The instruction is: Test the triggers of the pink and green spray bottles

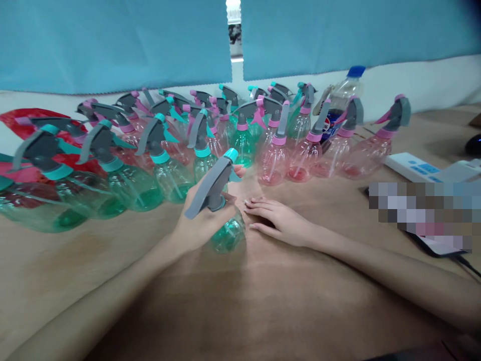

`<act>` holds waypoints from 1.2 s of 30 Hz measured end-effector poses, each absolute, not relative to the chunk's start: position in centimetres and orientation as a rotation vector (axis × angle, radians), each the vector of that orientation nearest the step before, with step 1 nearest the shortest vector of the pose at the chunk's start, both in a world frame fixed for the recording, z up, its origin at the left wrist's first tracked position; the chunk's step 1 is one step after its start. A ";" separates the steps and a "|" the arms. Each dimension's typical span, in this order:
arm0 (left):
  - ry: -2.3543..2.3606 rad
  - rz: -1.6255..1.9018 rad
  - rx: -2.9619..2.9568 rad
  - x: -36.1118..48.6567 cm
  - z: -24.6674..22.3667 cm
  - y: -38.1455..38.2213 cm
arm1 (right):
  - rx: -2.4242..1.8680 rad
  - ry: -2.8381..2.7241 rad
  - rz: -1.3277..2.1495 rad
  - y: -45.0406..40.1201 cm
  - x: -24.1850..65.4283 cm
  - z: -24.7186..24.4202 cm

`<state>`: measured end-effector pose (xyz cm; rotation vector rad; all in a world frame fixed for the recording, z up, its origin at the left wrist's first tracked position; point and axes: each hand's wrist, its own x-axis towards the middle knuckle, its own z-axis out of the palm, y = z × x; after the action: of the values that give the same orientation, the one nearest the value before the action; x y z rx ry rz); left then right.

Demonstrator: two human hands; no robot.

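Observation:
My left hand (199,220) is wrapped round the neck of a green spray bottle (228,234) with a grey and turquoise trigger head. The bottle is upright at the middle of the table, and part of its neck is hidden by my fingers. To its right, my right hand (280,219) rests on the tabletop with the fingers stretched out and holds nothing. Just behind my left hand stands another green spray bottle (175,178). Beyond my right hand is a pink spray bottle (272,163) with a grey and pink head.
Several more green and pink spray bottles stand in rows across the back. A blue-capped drink bottle (355,87) is behind them at the right. A red plastic bag (41,120) lies at the far left. At the right are a white device (413,168) and a cable (468,265).

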<state>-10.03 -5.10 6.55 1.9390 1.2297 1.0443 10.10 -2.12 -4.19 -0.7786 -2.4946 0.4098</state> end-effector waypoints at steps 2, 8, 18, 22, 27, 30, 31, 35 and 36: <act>1.232 1.048 1.938 -10.0 6.6 -5.1 | -0.775 -2.493 0.411 -2.1 10.1 -4.2; 1.219 1.055 1.942 -10.0 6.6 -5.1 | -0.781 -2.487 0.411 -2.1 10.1 -4.2; 1.205 1.043 1.950 -10.1 6.5 -5.0 | -0.772 -2.495 0.396 -2.1 10.1 -4.3; 1.190 1.060 1.954 -10.0 6.6 -5.0 | -0.778 -2.497 0.389 -2.1 10.1 -4.3; 1.171 1.053 1.959 -9.9 6.8 -5.1 | -0.773 -2.489 0.397 -2.1 10.1 -4.2; 1.185 1.063 1.958 -9.9 6.9 -5.3 | -0.765 -2.487 0.396 -2.1 10.1 -4.2; 1.193 1.063 1.959 -10.0 7.0 -5.3 | -0.763 -2.489 0.395 -2.1 10.1 -4.2; 1.216 1.085 1.983 -10.0 7.2 -5.5 | -0.763 -2.491 0.393 -2.1 10.1 -4.2; 1.214 1.083 1.991 -10.0 7.3 -5.5 | -0.766 -2.490 0.392 -2.1 10.1 -4.2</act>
<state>-9.96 -5.49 7.25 1.9914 1.2135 1.0834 10.08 -2.14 -4.19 -0.7659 -2.4902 0.3916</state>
